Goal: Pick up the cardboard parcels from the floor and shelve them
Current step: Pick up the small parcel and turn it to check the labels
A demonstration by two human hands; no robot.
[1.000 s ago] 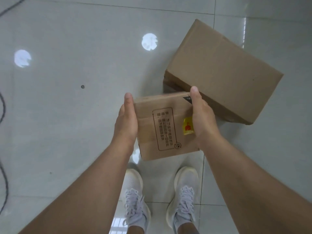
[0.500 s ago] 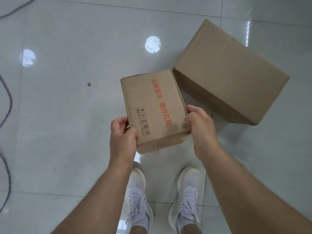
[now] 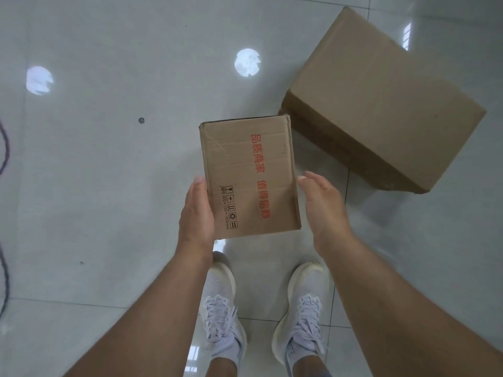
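Note:
I hold a small cardboard parcel (image 3: pixel 249 176) with red print and black handling symbols above the floor, in front of my feet. My left hand (image 3: pixel 196 212) grips its left edge, thumb on top and fingers underneath. My right hand (image 3: pixel 322 206) is flat and open next to the parcel's right edge, fingertips very close to it with a narrow gap lower down. A large plain cardboard parcel (image 3: pixel 381 104) lies on the tiled floor to the upper right, just behind the small one.
Glossy grey floor tiles (image 3: pixel 122 172) reflect round ceiling lights. A dark cable (image 3: pixel 4 148) runs along the left edge. My white sneakers (image 3: pixel 221 314) stand below the parcel. No shelf is in view.
The small parcel was turned over from its label face to the red-print face and now lies flatter. My right hand has come off its edge and opened. The view shifted slightly.

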